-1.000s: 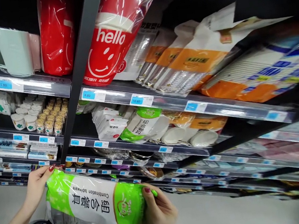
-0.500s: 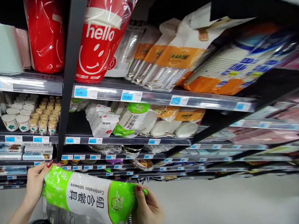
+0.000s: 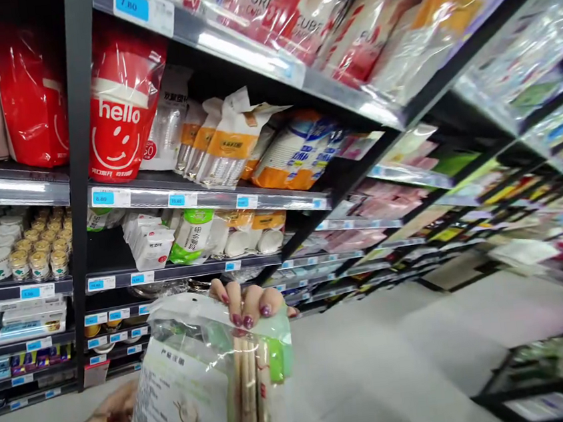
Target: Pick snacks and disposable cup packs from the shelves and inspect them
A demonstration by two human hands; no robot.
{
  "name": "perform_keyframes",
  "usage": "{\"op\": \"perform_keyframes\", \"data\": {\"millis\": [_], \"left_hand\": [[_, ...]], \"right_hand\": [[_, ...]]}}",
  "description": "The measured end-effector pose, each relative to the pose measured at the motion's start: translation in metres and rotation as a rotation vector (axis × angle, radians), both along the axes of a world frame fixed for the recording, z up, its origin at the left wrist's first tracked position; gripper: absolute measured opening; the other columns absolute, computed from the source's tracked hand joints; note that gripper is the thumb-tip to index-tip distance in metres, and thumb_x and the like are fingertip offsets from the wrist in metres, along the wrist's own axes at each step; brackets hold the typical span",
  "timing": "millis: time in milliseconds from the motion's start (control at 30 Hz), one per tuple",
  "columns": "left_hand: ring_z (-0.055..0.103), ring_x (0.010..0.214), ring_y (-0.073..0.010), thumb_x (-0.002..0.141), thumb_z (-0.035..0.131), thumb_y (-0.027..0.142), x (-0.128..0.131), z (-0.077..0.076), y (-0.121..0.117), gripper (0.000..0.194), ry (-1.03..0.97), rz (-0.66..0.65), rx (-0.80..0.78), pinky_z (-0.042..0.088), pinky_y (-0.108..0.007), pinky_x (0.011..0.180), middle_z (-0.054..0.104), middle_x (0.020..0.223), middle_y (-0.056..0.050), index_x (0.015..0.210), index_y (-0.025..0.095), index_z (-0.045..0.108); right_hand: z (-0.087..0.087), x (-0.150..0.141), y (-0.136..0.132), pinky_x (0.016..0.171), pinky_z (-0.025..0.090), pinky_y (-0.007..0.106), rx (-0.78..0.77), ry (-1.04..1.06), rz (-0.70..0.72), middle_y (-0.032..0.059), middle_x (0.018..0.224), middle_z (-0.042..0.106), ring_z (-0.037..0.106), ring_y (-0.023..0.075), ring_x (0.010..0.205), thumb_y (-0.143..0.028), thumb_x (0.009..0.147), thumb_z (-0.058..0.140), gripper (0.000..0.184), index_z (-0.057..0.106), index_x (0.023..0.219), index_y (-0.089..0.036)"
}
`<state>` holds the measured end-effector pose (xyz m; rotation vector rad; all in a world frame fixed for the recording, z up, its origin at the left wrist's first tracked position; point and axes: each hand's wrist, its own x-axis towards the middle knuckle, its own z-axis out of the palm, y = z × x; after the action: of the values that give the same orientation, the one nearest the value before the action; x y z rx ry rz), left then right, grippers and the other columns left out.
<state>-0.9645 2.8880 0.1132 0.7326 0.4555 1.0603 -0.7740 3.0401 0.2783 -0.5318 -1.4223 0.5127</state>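
A clear bag of combination tableware (image 3: 183, 382) hangs upright in front of me. Its back label with small print faces me, and wooden chopsticks (image 3: 248, 396) show through the plastic at its right side. My right hand (image 3: 251, 305) grips the bag's top edge, fingers bent over it. Low at the left is my left hand (image 3: 114, 416), its fingers bent beside the bag's left edge. The bag covers part of that hand and it is blurred, so I cannot tell whether it grips the plastic.
Dark shelves hold red cup packs (image 3: 119, 130), orange-labelled packs (image 3: 229, 142), another green-and-white tableware bag (image 3: 194, 237) and small gold-lidded jars (image 3: 39, 253). Price tags line the shelf edges. Grey floor (image 3: 348, 365) runs along the aisle, with a low dark stand (image 3: 546, 384) at the lower right.
The bag has been turned from lying sideways, green-and-white front showing, to upright with its back showing. My right hand has moved to its top; my left hand is lower. The view has swung right.
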Motion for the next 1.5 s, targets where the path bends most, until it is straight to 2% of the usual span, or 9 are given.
{"op": "perform_keyframes", "data": {"millis": [233,433,600,667,767,933,1100,1300,1500], "left_hand": [[0.044,0.125,-0.0417,0.019,0.081,0.027,0.015,-0.006,-0.014,0.077,0.107,-0.187,-0.116,0.039,-0.046,0.098,0.066,0.118,-0.002,0.095,0.034,0.071],[0.05,0.118,-0.0426,0.022,0.083,0.022,0.017,0.001,-0.018,0.087,0.088,-0.205,-0.12,0.041,-0.048,0.094,0.066,0.116,-0.007,0.107,0.029,0.066],[0.056,0.109,-0.0389,0.034,0.087,0.031,-0.009,0.031,-0.012,0.076,0.203,-0.047,0.003,0.04,-0.046,0.095,0.07,0.106,-0.011,0.105,0.018,0.067],[0.058,0.107,-0.0363,0.04,0.086,0.028,-0.022,0.044,-0.009,0.07,0.39,0.061,0.12,0.042,-0.042,0.094,0.07,0.106,-0.009,0.106,0.018,0.066],[0.06,0.105,-0.0325,0.049,0.079,0.015,-0.034,0.058,-0.006,0.067,0.712,0.171,0.244,0.045,-0.037,0.091,0.07,0.111,-0.006,0.114,0.02,0.064],[0.064,0.095,-0.0289,0.051,0.07,0.006,-0.031,0.067,-0.007,0.057,1.003,0.196,0.31,0.048,-0.03,0.081,0.073,0.102,-0.002,0.105,0.021,0.068],[0.064,0.094,-0.0276,0.051,0.073,0.009,-0.03,0.065,-0.009,0.057,1.04,0.195,0.287,0.049,-0.028,0.082,0.073,0.102,-0.001,0.107,0.023,0.069],[0.062,0.102,-0.0295,0.053,0.072,0.008,-0.046,0.052,-0.01,0.064,1.03,0.241,0.242,0.048,-0.033,0.09,0.071,0.111,-0.004,0.115,0.022,0.065],[0.059,0.11,-0.031,0.058,0.077,0.021,-0.057,0.05,-0.015,0.064,1.003,0.192,0.184,0.045,-0.035,0.095,0.067,0.118,-0.006,0.119,0.022,0.062]], "right_hand": [[-0.029,0.002,0.011,0.053,0.024,0.034,-0.028,0.249,-0.027,-0.0086,0.036,-0.002,0.01,0.0157,0.031,-0.067,0.082,-0.003,0.059,0.035,0.058,-0.028],[-0.017,-0.014,-0.004,0.056,0.036,0.039,-0.033,0.175,-0.098,-0.0079,0.035,0.001,0.017,0.0158,0.033,-0.076,0.074,0.007,0.057,0.019,0.053,-0.025],[0.004,0.007,-0.027,0.072,0.048,0.044,-0.184,0.149,0.174,0.0028,0.069,0.055,0.058,0.0226,0.07,-0.066,0.075,0.044,0.042,0.047,0.069,-0.025],[0.021,0.026,-0.031,0.082,0.047,0.045,-0.217,0.004,0.23,0.0069,0.095,0.062,0.061,0.0245,0.088,-0.057,0.077,0.053,0.037,0.057,0.091,-0.024],[0.057,0.035,-0.037,0.087,0.046,0.041,-0.183,-0.394,0.088,0.0064,0.1,0.065,0.061,0.0226,0.095,-0.046,0.081,0.058,0.03,0.061,0.1,-0.023],[0.094,-0.011,-0.048,0.089,0.045,0.039,-0.102,-1.2,0.214,0.0063,0.111,0.065,0.058,0.0249,0.104,-0.032,0.07,0.073,0.045,0.062,0.113,-0.024],[0.071,-0.033,-0.044,0.071,0.046,0.03,-0.106,-1.43,0.335,0.004,0.091,0.07,0.064,0.021,0.081,-0.021,0.078,0.065,0.021,0.068,0.099,-0.022],[0.033,-0.023,-0.031,0.06,0.04,0.026,-0.124,-1.215,0.176,0.0024,0.072,0.066,0.059,0.0158,0.063,-0.024,0.091,0.041,0.026,0.065,0.084,-0.019],[0.022,-0.029,-0.021,0.054,0.031,0.023,-0.215,-0.953,0.125,-0.0031,0.056,0.05,0.042,0.0109,0.051,-0.029,0.088,0.041,0.029,0.057,0.066,-0.019]]}}
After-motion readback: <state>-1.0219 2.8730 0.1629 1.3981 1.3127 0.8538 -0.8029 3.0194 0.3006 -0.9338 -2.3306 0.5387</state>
